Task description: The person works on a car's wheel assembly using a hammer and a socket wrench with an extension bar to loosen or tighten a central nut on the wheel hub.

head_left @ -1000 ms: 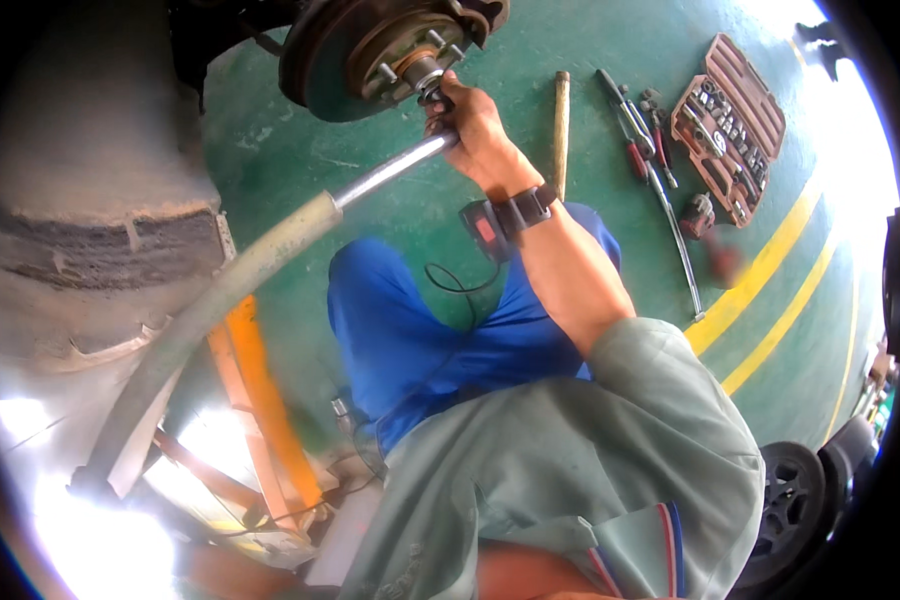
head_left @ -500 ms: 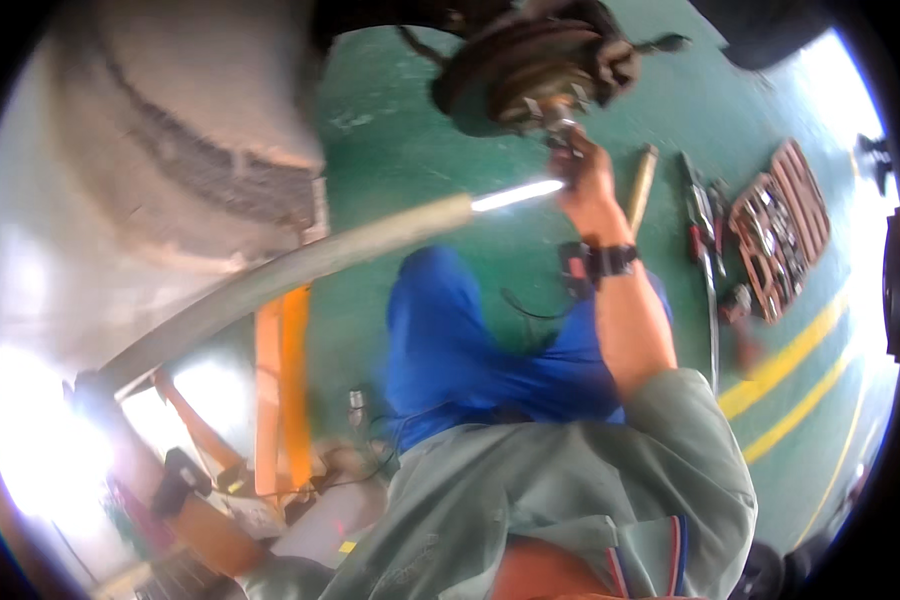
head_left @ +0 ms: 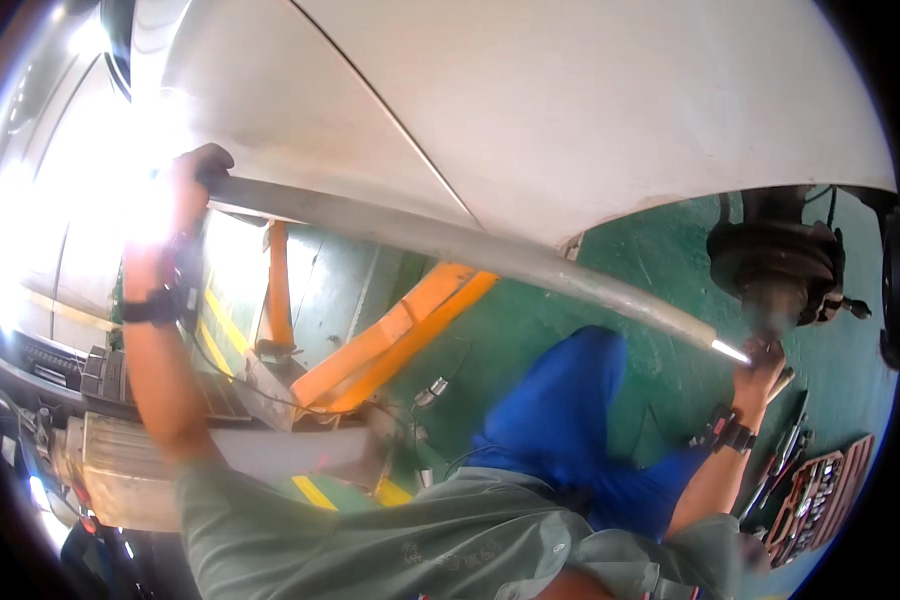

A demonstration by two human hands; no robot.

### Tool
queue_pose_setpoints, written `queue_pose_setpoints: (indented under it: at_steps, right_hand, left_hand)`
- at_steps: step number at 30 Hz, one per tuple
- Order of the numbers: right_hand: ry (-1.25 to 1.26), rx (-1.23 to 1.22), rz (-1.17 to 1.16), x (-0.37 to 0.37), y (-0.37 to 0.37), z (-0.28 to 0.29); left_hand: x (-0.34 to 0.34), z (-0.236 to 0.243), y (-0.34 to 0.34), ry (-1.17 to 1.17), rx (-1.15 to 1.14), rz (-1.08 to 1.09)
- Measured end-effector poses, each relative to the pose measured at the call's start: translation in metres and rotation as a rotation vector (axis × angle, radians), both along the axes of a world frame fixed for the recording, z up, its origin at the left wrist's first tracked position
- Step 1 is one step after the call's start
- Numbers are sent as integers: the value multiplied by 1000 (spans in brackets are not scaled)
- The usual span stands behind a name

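My left hand (head_left: 195,180) is closed on the far end of a long grey pipe (head_left: 450,240), high at the left beside the white car body (head_left: 530,110). The pipe slants down to the right and is slid over a shiny steel bar (head_left: 730,350). My right hand (head_left: 758,372) grips the bar's head at the socket below the dark wheel hub (head_left: 770,255); the socket is partly hidden by my fingers and blurred. Dark devices are strapped to both my wrists, and cables hang near my blue-clad knees (head_left: 560,400).
An orange lift arm (head_left: 400,330) and another orange beam (head_left: 278,280) stand below the car. A socket case (head_left: 820,495), long tools (head_left: 780,460) and a wooden handle (head_left: 778,390) lie on the green floor (head_left: 650,250) at right. A worn box (head_left: 135,470) is at lower left.
My view has swung left along the pipe, bringing my raised left hand on its far end into sight. The hub and my right hand now appear lower and farther right.
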State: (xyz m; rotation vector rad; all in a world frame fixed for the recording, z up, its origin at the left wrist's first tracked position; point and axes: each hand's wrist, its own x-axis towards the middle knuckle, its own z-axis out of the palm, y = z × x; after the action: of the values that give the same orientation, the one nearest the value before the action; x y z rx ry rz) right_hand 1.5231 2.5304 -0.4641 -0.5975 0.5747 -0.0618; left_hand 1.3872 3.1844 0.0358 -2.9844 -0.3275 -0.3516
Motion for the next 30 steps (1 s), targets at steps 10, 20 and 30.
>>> queue_pose_setpoints:
  at_steps: [10,20,30]
  right_hand:
    - [67,72,48,-9,-7,1]
    - [364,92,-200,-33,77,78]
    - [495,225,-75,-75,300,281]
  left_hand:
    - [-7,5,7,247,592,70]
    - [47,51,5,947,457,-12]
    - [62,32,30,1163,73,-185]
